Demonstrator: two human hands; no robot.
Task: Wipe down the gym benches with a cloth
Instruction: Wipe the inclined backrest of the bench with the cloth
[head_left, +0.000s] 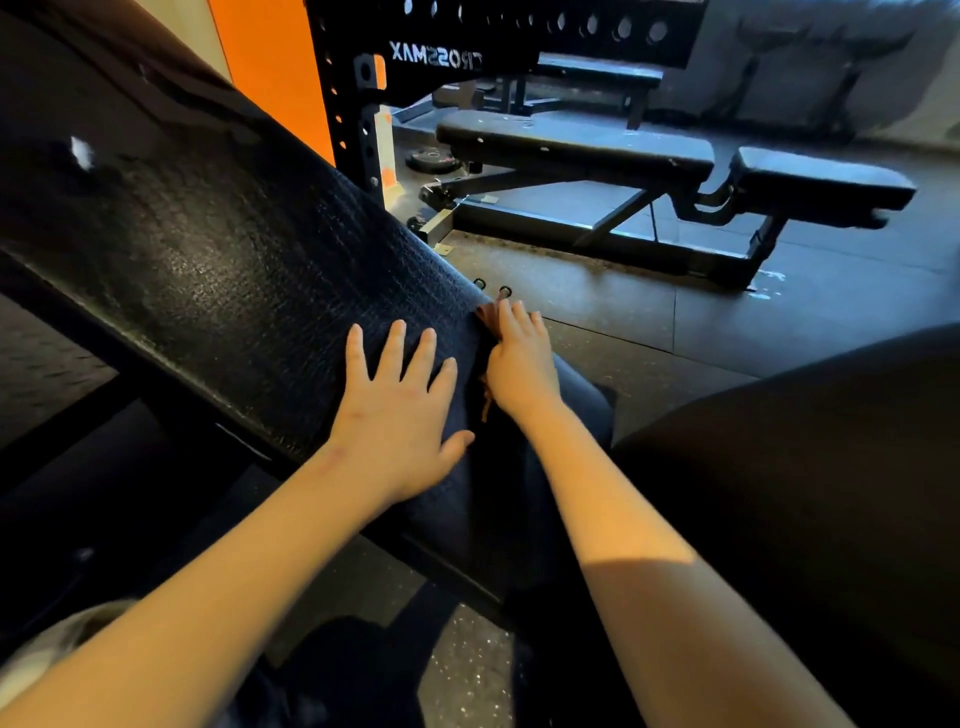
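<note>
Our worktop (208, 249), the black padded gym bench, fills most of the view. It slants from high on the left down under both hands, and its grained surface shines, perhaps from damp, though in this light we cannot be sure. Well beyond the hands a second bench (571, 143) lies flat on the rubber floor (701, 322), and we judge it is waiting its turn. A black rack (436, 57) stands behind it.

Our left hand (400, 426) lies flat on the pad with the fingers spread and relaxed, gripping nothing. We judge it is there to brace us and steady the pad while the other hand works.

Just to its right, our right hand (519, 364) is at the pad's far edge, with the fingers laid over the cloth (487, 314). It seems to press the cloth against the side seam rather than clutch it. Only brown scraps of cloth show above the fingertips and below the palm, the rest being hidden under the hand. Holding it at the edge lets the cloth reach the rolled border.
</note>
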